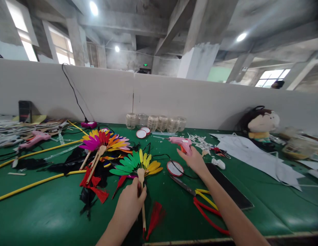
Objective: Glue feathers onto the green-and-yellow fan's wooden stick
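Fan (135,165) in left hand (129,201), glue gun (182,143) by right (192,160)

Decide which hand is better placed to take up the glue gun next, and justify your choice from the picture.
Right, most likely: the right hand is already at the pink hot glue gun, while the left hand is closed around the wooden handle of the green-and-yellow feather fan.

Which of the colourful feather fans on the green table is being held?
The green-and-yellow feather fan, in the left hand; the rainbow-coloured fans beside it lie on the green table.
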`<state>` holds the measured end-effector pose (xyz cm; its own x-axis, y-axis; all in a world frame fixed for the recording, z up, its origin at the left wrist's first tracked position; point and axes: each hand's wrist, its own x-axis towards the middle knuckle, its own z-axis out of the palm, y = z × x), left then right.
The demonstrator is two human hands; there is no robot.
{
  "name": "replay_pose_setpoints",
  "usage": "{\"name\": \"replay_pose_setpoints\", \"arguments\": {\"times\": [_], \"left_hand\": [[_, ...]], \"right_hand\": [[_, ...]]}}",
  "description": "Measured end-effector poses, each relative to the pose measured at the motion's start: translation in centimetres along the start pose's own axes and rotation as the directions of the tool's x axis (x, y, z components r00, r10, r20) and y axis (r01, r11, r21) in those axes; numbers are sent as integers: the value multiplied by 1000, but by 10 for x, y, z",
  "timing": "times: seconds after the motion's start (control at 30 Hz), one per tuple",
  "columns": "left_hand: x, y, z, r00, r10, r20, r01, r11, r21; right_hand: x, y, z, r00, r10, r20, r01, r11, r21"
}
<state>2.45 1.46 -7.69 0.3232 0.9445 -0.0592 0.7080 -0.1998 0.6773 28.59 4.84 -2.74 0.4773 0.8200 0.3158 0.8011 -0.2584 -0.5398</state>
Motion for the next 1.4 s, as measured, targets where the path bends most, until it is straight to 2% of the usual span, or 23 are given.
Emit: {"name": "replay_pose_setpoints", "arguments": {"times": [0.1, 0.23, 0.33, 0.47, 0.6, 0.9, 1.4], "left_hand": [[-1, 2, 0, 1000, -9, 15, 8, 998, 64], [0, 5, -1, 998, -20, 65, 12, 994, 111], [1, 7, -2, 994, -45, 98, 29, 987, 160], [3, 9, -3, 987, -83, 137, 52, 975, 217], [4, 8, -2, 983, -99, 156, 63, 974, 216], [6, 7, 0, 981, -110, 161, 74, 974, 212], [5, 6, 0, 981, -113, 160, 78, 975, 210]], "right_hand": [[-24, -21, 6, 986, -168, 0, 168, 986, 21], [-48, -37, 19, 928, -336, 159, 346, 938, -37], [-55, -37, 29, 897, -401, 185, 428, 891, -148], [-56, -29, 37, 852, -502, 146, 522, 796, -306], [-55, -24, 39, 832, -541, 123, 542, 745, -389], [-55, -19, 42, 796, -590, 137, 583, 685, -437], [-51, -17, 38, 810, -565, 158, 571, 700, -429]]}}
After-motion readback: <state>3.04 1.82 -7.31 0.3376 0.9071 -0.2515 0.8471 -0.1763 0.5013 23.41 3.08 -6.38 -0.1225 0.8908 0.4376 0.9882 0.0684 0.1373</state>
